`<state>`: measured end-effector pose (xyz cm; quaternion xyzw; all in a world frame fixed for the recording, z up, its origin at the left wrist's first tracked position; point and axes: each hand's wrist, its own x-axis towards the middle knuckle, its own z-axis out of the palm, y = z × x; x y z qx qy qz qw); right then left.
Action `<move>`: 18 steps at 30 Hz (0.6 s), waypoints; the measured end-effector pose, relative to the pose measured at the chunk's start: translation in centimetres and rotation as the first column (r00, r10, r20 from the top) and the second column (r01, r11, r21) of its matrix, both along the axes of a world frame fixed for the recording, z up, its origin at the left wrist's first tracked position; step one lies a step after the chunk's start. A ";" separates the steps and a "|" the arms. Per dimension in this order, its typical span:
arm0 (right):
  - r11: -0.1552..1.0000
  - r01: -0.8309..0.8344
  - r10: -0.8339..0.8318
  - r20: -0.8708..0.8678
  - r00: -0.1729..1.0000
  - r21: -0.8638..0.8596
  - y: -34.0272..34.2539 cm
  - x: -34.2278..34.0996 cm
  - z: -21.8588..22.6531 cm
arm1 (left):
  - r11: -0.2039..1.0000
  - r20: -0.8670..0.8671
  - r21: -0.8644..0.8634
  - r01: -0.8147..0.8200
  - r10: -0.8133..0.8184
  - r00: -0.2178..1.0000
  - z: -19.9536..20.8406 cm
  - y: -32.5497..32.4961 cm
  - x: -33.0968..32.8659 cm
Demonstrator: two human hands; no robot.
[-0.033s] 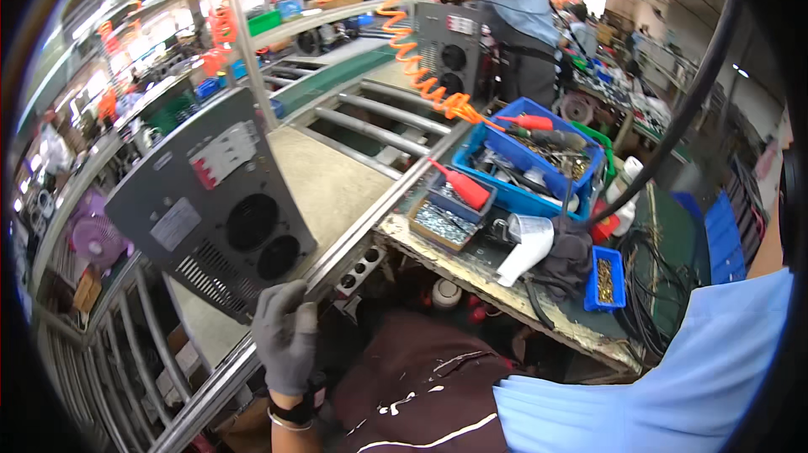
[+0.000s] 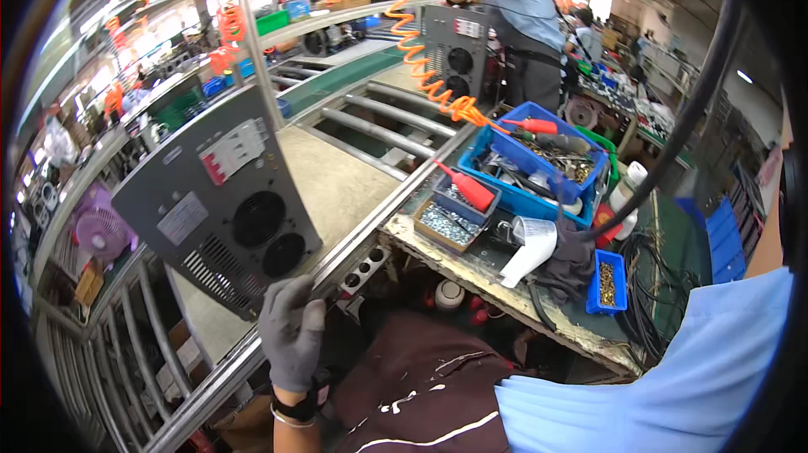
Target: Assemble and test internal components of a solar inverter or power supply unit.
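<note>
My left hand (image 2: 291, 337), in a grey glove with a dark band at the wrist, is raised beside the metal rail of the conveyor. Its thumb stands apart from the loosely bent fingers, and nothing shows between them. Just beyond the fingertips is the lower corner of a dark grey metal cabinet (image 2: 220, 205) with two round black openings, vent slots and pale labels. I cannot tell whether the glove touches it. The cabinet rests tilted in view on a pale board (image 2: 324, 171). My right hand is out of view; only a light blue sleeve (image 2: 665, 377) shows at the right.
To the right, a worn bench (image 2: 505, 310) holds blue bins (image 2: 581, 192), a tray of screws (image 2: 446, 226), a red squeeze bottle (image 2: 468, 189), a white cup and black cables. An orange coiled hose (image 2: 404, 40) hangs above rollers (image 2: 387, 133). Another person (image 2: 526, 7) stands behind a second cabinet.
The whole view has shifted slightly, with the cabinet and bench a little further right. My left thumb looks a bit further from the fingers.
</note>
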<state>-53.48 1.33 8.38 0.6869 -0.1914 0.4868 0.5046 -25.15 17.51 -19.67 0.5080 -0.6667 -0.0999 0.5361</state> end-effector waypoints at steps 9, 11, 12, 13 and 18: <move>0.965 -0.163 0.174 -0.034 0.984 0.206 3.2 5.3 0.2 | 0.743 -0.521 -0.141 0.655 -0.618 0.589 2.4 -0.7 -4.0; 0.947 -0.219 0.232 -0.028 0.972 0.236 3.8 6.7 0.7 | 0.599 -0.513 -0.158 0.785 -0.729 0.453 3.5 0.3 -6.4; 0.936 -0.249 0.263 -0.025 0.964 0.247 4.1 7.4 1.1 | 0.646 -0.497 -0.237 0.726 -0.723 0.481 3.0 0.7 -7.5; 0.928 -0.275 0.289 -0.022 0.957 0.253 4.3 8.0 1.5 | 0.599 -0.613 -0.073 0.797 -0.657 0.438 3.7 1.2 -6.8; 0.854 -0.445 0.463 -0.005 0.886 0.270 5.4 12.5 3.9 | 0.735 -0.550 0.272 0.621 -0.411 0.727 -0.9 3.8 -0.1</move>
